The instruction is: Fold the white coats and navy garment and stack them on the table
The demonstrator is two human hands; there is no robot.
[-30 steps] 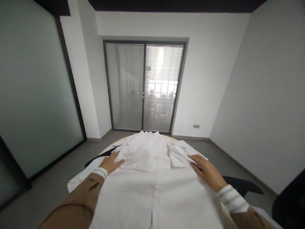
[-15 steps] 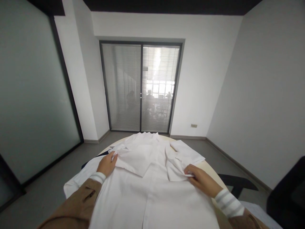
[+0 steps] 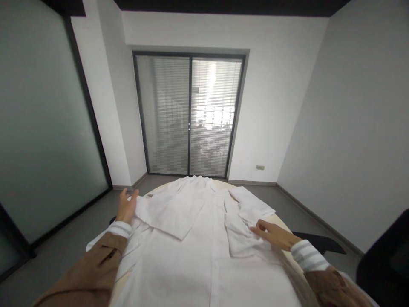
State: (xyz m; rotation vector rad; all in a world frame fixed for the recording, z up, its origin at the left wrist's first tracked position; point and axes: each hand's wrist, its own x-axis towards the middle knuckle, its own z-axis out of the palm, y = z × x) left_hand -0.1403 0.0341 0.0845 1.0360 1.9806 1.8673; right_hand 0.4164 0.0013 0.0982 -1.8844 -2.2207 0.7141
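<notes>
Head view. The white shirt point(image 3: 204, 247) lies face down on the round worktop point(image 3: 223, 182), collar point(image 3: 194, 181) at the far end, hem running off the near edge of the picture.

Progress, as I judge it: both sides are turned in. The left sleeve panel point(image 3: 166, 215) lies across the back as a flat, pointed flap; the right sleeve panel point(image 3: 243, 230) is folded in but rumpled. The long body below is not yet folded.

My left hand point(image 3: 127, 206) is at the far left edge of the flap, fingers spread and open, palm against the cloth. My right hand point(image 3: 271, 233) rests on the right fold, fingers extended flat, gripping nothing.

Material: thin, matt woven cloth, soft creases, crisp fold edges, centre seam straight.
</notes>
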